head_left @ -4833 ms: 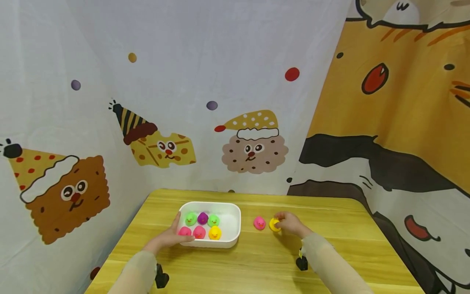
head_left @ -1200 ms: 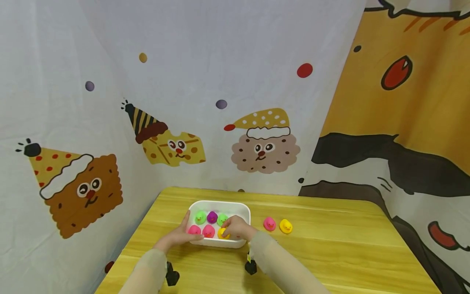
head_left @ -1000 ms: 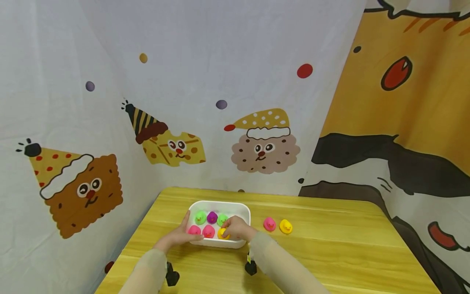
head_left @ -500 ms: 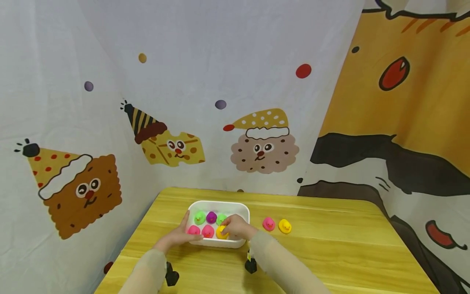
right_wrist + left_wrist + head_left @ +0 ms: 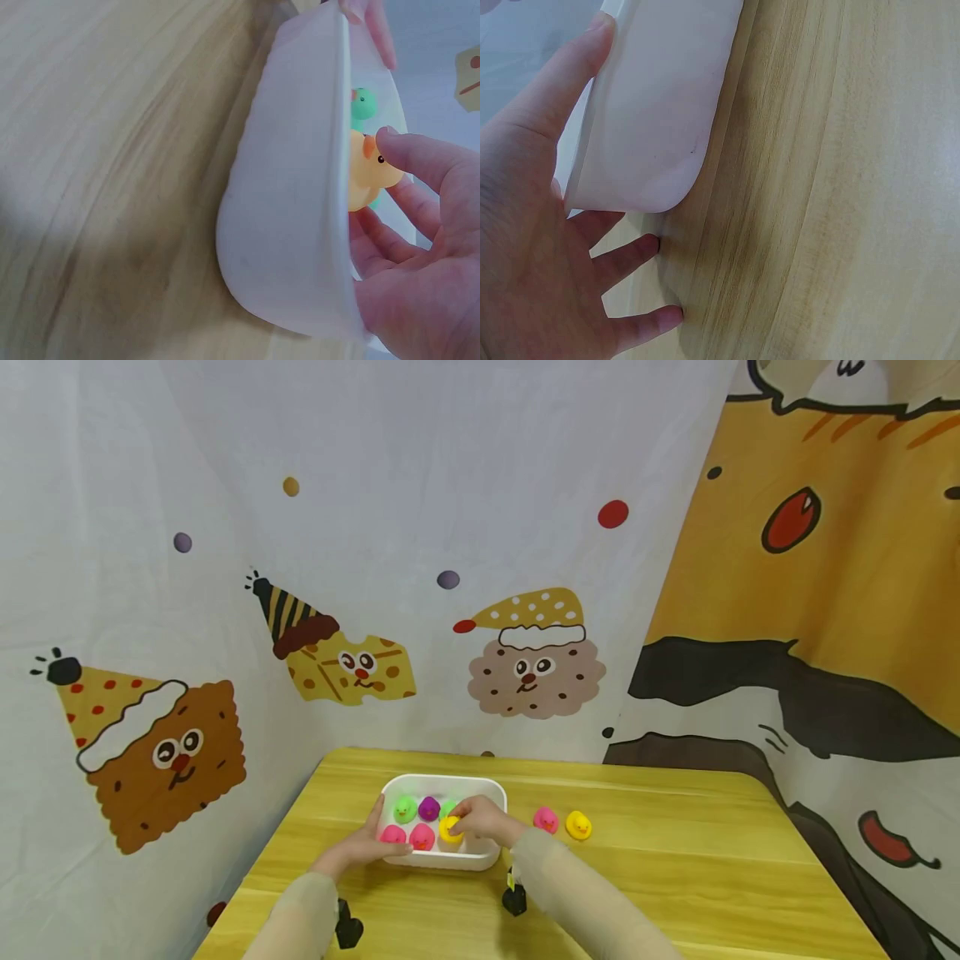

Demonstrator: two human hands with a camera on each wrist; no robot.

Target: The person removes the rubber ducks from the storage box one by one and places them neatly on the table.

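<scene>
A white plastic box point(image 5: 480, 862) holding several small rubber ducks stands on the table. My right hand point(image 5: 483, 820) is over it, pinching a yellow rubber duck point(image 5: 450, 829) between thumb and fingers; the right wrist view shows this duck point(image 5: 367, 169) upright beside the box's rim. At the box's near left corner is my left hand point(image 5: 360, 846). Its thumb lies on the front rim, and the other fingers extend spread along the left end. In the box are pink ducks point(image 5: 422, 837), a purple duck point(image 5: 429, 808) and green ducks point(image 5: 405, 810), one partly hidden behind the held duck.
To the right of the box, a pink duck point(image 5: 546, 820) and another yellow duck point(image 5: 579, 826) sit side by side on the wooden table point(image 5: 675, 860). Behind the table hangs a printed cloth point(image 5: 375, 485) with cartoon figures.
My right hand has left the yellow duck on the table and moved left to the box. Over the last half second it has raised the box's yellow duck slightly. The left hand stays at the corner.
</scene>
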